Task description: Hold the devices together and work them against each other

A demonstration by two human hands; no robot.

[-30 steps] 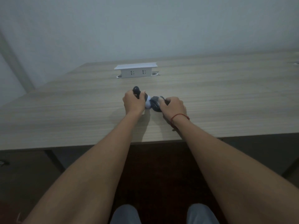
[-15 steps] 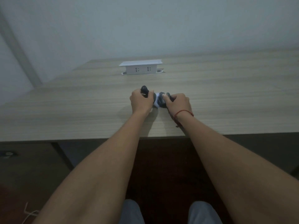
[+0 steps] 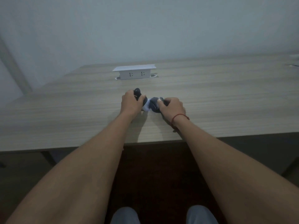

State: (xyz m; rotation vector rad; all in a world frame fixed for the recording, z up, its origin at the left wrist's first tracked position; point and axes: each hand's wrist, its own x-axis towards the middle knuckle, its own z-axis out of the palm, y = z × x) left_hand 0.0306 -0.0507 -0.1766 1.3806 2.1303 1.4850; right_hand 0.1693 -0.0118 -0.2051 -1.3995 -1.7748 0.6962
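Here, left hand (image 3: 130, 102) and right hand (image 3: 172, 106) both grip a dark bundle (image 3: 153, 105) on the table (image 3: 226, 97).

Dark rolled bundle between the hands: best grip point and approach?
Probably the two dark ends of the dark rolled bundle with white middle, from above and the near side: it lies crosswise on the wooden table, as left hand and right hand grip it.

An office or meeting room: a long wood-grain counter (image 3: 210, 97) with a white pop-up power socket box (image 3: 134, 73) set into its surface stands against a plain pale wall (image 3: 145, 26), above dark flooring (image 3: 153, 167).
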